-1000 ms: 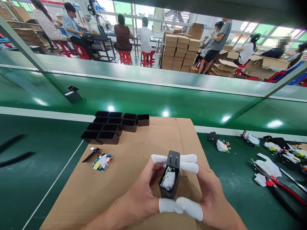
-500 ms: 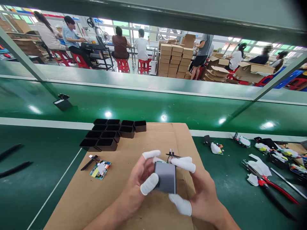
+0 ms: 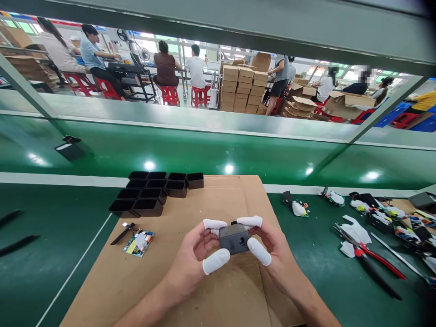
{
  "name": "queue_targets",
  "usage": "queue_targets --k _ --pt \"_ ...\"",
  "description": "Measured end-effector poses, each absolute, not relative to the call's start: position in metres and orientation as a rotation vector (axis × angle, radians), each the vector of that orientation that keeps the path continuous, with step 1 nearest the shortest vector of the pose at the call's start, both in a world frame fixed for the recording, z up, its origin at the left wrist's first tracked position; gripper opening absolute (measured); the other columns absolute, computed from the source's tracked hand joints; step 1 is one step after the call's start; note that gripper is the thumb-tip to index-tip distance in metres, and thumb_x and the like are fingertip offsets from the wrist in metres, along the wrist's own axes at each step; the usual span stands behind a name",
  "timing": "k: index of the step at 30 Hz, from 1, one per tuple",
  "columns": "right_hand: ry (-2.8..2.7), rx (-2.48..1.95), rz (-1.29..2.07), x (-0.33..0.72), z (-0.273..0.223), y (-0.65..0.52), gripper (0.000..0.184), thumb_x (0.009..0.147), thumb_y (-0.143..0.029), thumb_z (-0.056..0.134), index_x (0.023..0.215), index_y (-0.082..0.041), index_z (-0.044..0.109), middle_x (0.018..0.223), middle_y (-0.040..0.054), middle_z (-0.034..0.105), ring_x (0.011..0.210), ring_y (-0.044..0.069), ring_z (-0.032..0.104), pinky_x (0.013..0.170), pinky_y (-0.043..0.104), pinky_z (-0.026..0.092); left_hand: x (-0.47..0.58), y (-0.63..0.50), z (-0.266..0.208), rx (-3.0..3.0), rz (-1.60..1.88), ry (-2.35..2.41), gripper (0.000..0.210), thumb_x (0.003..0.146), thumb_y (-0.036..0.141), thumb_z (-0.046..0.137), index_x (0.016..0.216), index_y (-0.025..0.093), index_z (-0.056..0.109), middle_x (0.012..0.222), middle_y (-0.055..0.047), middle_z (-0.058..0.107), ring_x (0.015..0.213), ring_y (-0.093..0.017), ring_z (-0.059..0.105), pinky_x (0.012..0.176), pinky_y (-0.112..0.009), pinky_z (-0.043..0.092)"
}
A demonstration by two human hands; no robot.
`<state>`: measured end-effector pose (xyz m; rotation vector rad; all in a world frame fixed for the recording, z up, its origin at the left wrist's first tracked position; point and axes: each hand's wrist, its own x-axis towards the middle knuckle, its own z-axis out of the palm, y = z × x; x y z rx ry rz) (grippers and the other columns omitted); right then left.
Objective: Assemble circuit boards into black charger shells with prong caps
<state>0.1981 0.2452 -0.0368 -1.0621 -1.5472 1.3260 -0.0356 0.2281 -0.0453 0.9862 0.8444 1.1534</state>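
Between my two hands is a small black plastic housing, held just above the cardboard sheet. One face of it shows a small cut-out near the right end. My left hand grips its left end, thumb in front and fingers behind. At the right end, my right hand pinches it the same way. White finger cots cover the thumbs and several fingertips. What sits inside or behind the housing is hidden. To the left on the cardboard lie a circuit board and a thin black strip.
Rows of open black cases stand at the cardboard's back left. On the green bench at right lie red-handled pliers, white scraps and several circuit boards. A black case rests behind the ledge. People sit beyond the frame.
The housing has been turned, so a face with a cut-out now shows in place of the plain grey side. My right hand has shifted its hold; the wires and prongs are out of sight.
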Motion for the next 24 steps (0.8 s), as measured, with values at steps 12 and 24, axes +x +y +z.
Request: queue_targets --k 12,24 --pt "-1.598 -1.083 1.261 0.198 -0.031 0.239 0.039 0.106 -0.05 0.07 0.141 -0.033 0.068 0.133 0.0057 0.074 0.12 0.026 0.069 0.109 0.038 0.056 -0.031 0.228 -0.031 0.841 1.094 0.817 0.054 0.071 0.039 0.103 0.114 0.02 0.075 0.112 -0.01 0.081 0.109 -0.029 0.079 0.103 -0.04 0.063" --pt "-1.394 -0.93 1.323 0.184 -0.026 0.242 0.028 0.097 -0.033 0.086 0.123 -0.031 0.076 0.117 0.004 0.079 0.108 0.021 0.076 0.103 0.033 0.063 -0.038 0.218 -0.038 1.817 1.305 0.935 0.076 0.084 -0.009 0.063 0.142 0.04 0.066 0.145 -0.007 0.061 0.139 -0.027 0.063 0.116 -0.041 0.057"
